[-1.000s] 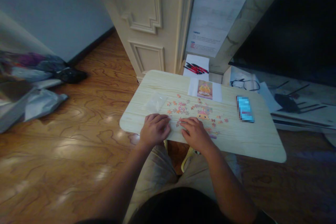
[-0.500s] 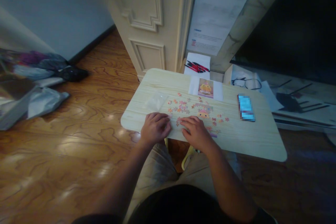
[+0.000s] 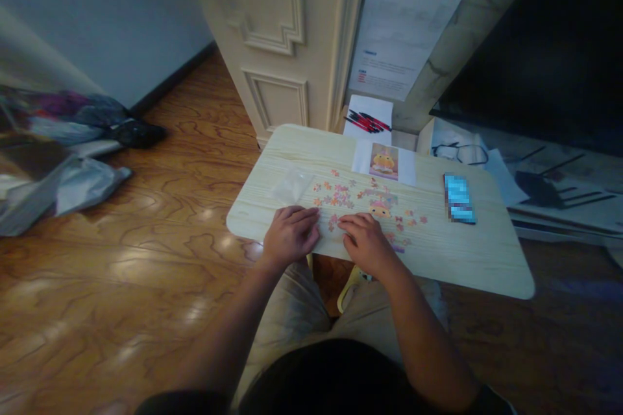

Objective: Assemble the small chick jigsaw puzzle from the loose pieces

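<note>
Fingers point(image 3: 304, 215) of both hands lay flat, gripping nothing, left hand point(image 3: 291, 233) and right hand point(image 3: 366, 243) flanking loose puzzle pieces point(image 3: 341, 198) on table's point(image 3: 467, 259) near edge. Best slid pieces gently, kept them off edge.

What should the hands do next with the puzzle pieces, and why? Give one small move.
Probably slide the right hand forward to the loose pieces just beyond its fingertips. Both hands lie flat at the table's near edge; the left hand seems to hold nothing, and most pieces lie scattered, unjoined.
</note>
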Tool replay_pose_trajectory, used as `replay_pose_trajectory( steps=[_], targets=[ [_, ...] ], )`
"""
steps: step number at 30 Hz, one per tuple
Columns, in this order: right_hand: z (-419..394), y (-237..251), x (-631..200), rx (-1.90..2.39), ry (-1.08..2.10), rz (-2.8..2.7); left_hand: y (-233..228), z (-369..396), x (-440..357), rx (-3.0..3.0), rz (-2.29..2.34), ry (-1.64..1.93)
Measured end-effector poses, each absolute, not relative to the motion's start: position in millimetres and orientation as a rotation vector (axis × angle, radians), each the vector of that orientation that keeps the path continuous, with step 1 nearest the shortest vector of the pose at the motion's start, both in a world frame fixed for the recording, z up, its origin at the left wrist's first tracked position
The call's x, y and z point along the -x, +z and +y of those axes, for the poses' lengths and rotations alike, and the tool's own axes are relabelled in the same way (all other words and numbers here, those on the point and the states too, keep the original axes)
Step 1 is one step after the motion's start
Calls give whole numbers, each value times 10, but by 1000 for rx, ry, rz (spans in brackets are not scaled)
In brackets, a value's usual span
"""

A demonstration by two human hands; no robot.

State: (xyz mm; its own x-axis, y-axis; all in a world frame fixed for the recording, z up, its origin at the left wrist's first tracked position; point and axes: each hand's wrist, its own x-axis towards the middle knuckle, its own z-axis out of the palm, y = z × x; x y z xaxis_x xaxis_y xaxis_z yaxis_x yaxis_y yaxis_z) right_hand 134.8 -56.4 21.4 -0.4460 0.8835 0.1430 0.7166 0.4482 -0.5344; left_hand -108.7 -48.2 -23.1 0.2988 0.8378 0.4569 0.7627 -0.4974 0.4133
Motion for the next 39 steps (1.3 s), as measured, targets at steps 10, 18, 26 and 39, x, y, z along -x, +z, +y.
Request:
replay_pose_trajectory(
  steps=[10, 18, 26, 39],
  targets=[
    [-588, 232, -1311, 1335, 597, -2336, -209, -479, 1085, -2438, 1505, 925],
    [-629, 246, -1225, 1351, 596, -2381, -172, -464, 1086, -2439, 1488, 870],
    [-626, 233, -1209, 1402, 568, -2373, -123, -475, 1067, -2447, 1526, 792],
    [-585, 204, -1175, 1533, 472, -2314, -94, -483, 1094, -2567, 1365, 693]
  ],
)
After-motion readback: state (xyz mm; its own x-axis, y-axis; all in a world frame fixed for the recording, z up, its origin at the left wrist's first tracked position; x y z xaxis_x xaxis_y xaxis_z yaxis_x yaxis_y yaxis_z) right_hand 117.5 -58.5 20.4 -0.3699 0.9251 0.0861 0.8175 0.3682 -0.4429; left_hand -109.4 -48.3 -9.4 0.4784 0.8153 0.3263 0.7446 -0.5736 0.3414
